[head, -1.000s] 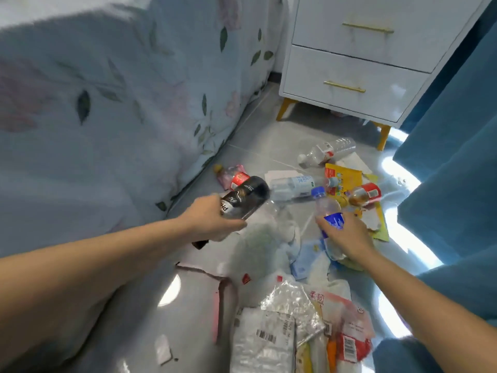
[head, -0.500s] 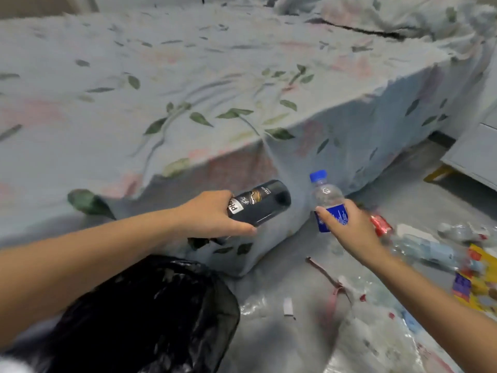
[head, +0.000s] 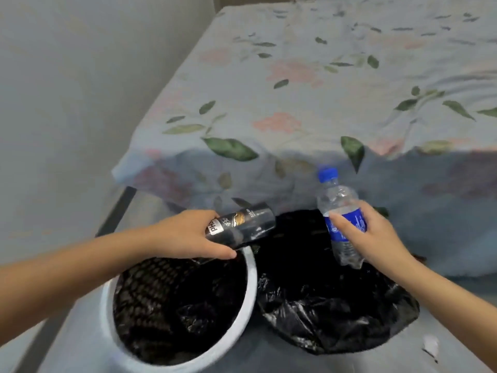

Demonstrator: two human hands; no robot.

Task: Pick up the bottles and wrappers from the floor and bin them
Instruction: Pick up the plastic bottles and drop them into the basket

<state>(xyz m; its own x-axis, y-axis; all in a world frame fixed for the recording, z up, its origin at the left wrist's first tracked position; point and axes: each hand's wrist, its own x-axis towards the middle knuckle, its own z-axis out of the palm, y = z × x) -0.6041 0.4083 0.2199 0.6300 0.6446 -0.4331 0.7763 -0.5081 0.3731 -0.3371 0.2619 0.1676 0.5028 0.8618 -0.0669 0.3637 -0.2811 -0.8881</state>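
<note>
Left hand [head: 188,238] grips dark bottle [head: 242,224] over white bin [head: 248,286] — right hand [head: 376,238] clasps clear bottle [head: 340,211].

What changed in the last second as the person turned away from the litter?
Both hands carried their bottles from the littered floor to the white bin and black bag. Unchanged: left hand grips the dark bottle, right hand the clear bottle.

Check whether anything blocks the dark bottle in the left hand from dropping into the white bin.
Nothing visible blocks it. The left hand holds the dark bottle tilted over the far rim of the white bin, whose mouth is open below. The black bag lies beside the bin, not over it.
</note>
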